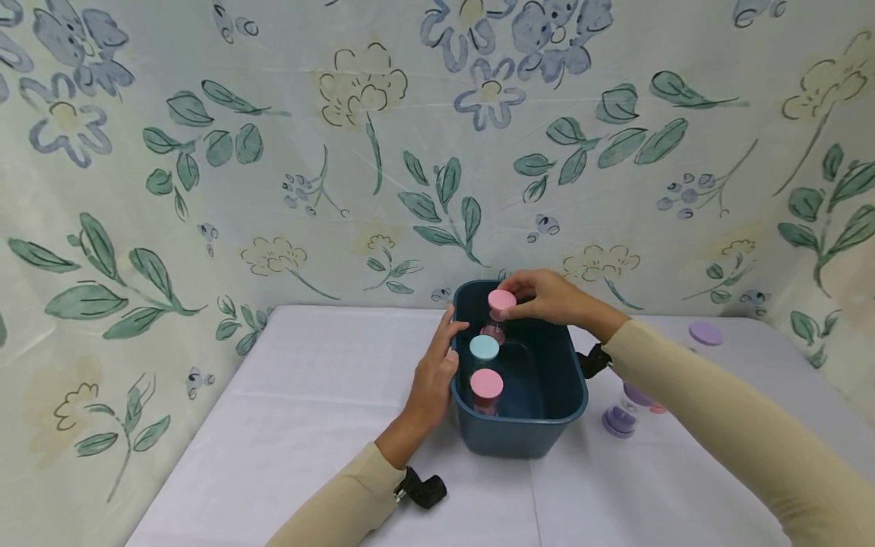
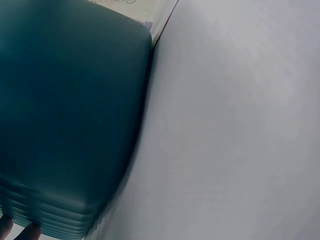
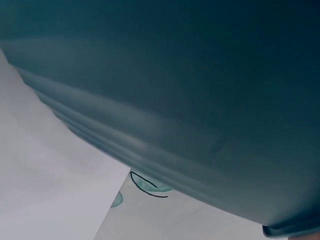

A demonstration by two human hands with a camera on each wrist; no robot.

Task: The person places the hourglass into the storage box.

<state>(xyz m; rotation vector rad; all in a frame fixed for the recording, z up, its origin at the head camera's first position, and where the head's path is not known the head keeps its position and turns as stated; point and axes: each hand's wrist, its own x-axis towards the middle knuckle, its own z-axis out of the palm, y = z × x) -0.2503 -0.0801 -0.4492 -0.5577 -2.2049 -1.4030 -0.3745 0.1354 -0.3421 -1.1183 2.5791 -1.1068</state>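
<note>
White fabric printed with blue flowers and green leaves [image 1: 273, 190] hangs behind a table under a white cloth [image 1: 307, 395], where a deep dark-blue plastic bin with rounded corners [image 1: 506, 439] stands. Only the head view shows what lies inside: a small clear jar with a round pink lid [image 1: 502, 301] toward eleven o'clock, a jar with a pale blue round lid [image 1: 484, 348] near nine, and a second pink-lidded jar [image 1: 487, 385] around eight. Thumb and fingers of the right hand [image 1: 543, 298], nearly closed, pinch the eleven-o'clock jar by its lid; whether its base touches the bin's floor cannot be told. Fairly straight fingers of the left hand [image 1: 432, 372] rest against the bin's nine-o'clock wall, reaching its rim. From the left wrist, ridged bands [image 2: 50, 212] show on the bin, with two fingertips cut off at seven o'clock; the right wrist view is mostly bin wall, with a sliver of skin cropped at its five-o'clock corner. Outside the bin, a clear-and-purple container [image 1: 620, 420] near four o'clock is partly covered by the beige right sleeve [image 1: 724, 414], and a flat lilac disc [image 1: 706, 333] lies near three, what is beneath it hidden.
</note>
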